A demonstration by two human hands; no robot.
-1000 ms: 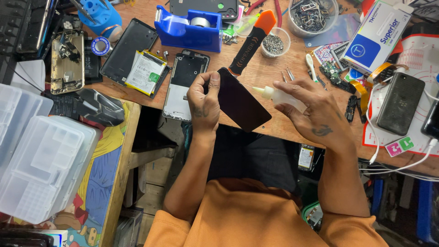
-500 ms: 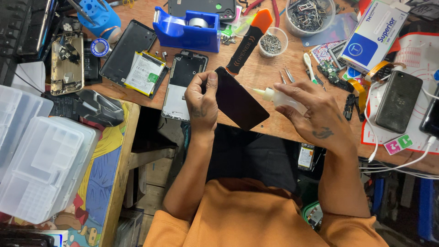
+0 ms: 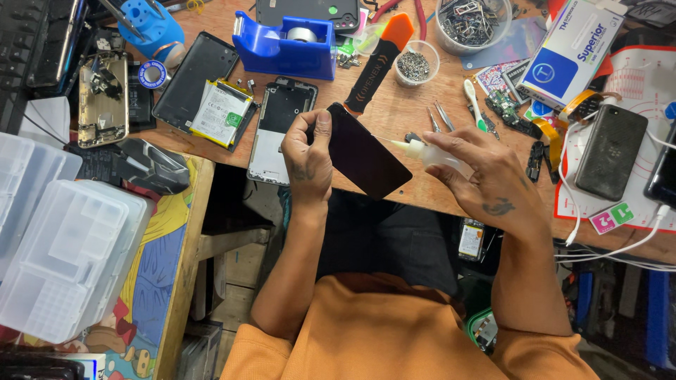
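Head view, looking down over my lap at the bench edge: the dark phone screen panel [image 3: 366, 153] is up off the wooden workbench [image 3: 415, 186], tilted, its upper left corner pinched in my left hand [image 3: 308, 156], thumb on the near face and fingers curled behind it; my right hand [image 3: 486, 176] is closed around a small white glue bottle [image 3: 431, 153], its pointed nozzle aimed left at the panel's right edge, tip just beside the glass, though I cannot tell if it touches; against the picture half a second back, the panel sits at much the same tilt and the nozzle has kept its line, only the whole scene has slid a little in the view, so my head moved more than my hands did.

Just behind my left hand lies an opened phone frame [image 3: 279, 127], face up on the bench; left of it a battery with a white and green label [image 3: 220, 112] rests on a black back cover [image 3: 190, 81]; further back stands a blue tape dispenser [image 3: 285, 46]; an orange-tipped black pry tool [image 3: 377, 67] lies slanted beside a small clear cup of screws [image 3: 412, 65]; tweezers [image 3: 440, 116] lie near the nozzle; to my right a black phone [image 3: 611, 151] rests on a red-and-white mat [image 3: 637, 91]; at far left, clear plastic organiser boxes [image 3: 63, 253] are stacked beside the bench.
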